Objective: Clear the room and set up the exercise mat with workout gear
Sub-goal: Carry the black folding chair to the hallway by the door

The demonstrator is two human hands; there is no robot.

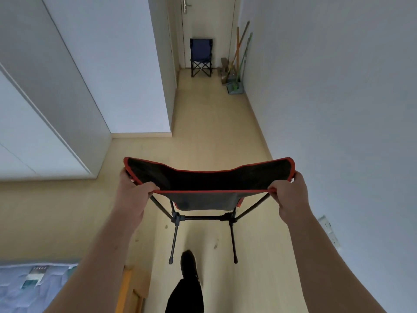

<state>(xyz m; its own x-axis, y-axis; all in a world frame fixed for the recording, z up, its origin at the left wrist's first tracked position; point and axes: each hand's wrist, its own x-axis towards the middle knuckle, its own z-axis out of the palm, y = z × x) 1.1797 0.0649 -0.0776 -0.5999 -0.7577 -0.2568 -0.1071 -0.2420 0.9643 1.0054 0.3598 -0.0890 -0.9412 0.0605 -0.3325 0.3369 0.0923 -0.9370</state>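
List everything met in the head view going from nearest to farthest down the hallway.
shoe → carried orange-trimmed chair → dustpan by the right wall → blue folding chair → door
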